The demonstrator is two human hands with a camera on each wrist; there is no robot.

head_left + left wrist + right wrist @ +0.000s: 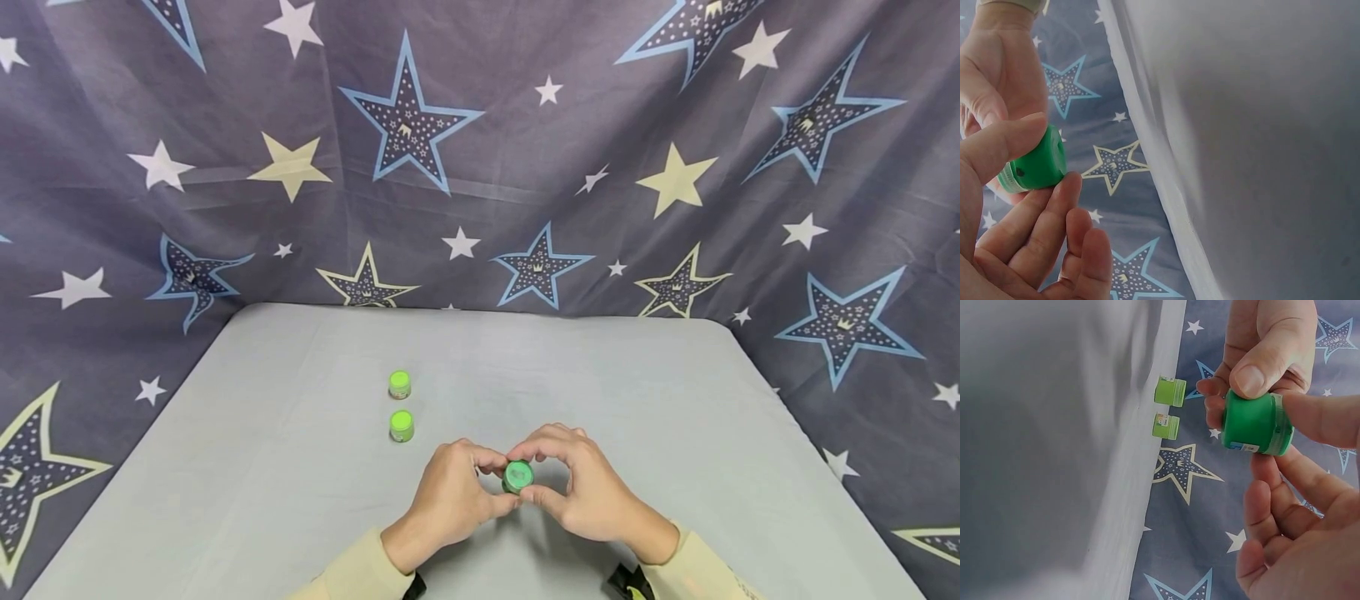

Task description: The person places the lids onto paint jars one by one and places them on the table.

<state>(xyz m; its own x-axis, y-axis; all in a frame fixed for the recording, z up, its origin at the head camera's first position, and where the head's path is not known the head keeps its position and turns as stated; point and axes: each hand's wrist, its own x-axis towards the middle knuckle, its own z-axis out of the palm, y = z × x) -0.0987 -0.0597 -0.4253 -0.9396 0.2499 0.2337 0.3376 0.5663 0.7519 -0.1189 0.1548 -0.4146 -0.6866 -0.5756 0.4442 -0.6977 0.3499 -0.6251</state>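
A small dark green paint jar (518,476) is held up between both hands over the front part of the table. From its left side, my left hand (453,492) pinches the jar with thumb and fingers. My right hand (588,483) pinches it from the right, thumb at the near side and fingers at the far side. In the right wrist view the jar (1249,425) lies sideways to the camera, showing its green body, a small label and a clear ribbed rim under the right thumb. The left wrist view shows the jar (1044,161) partly covered by the left thumb.
Two lime green jars stand one behind the other left of the hands, a nearer jar (401,426) and a farther jar (400,384). A pale grey cloth covers the table (225,433). Behind and beside it hangs a dark star-patterned curtain (495,167).
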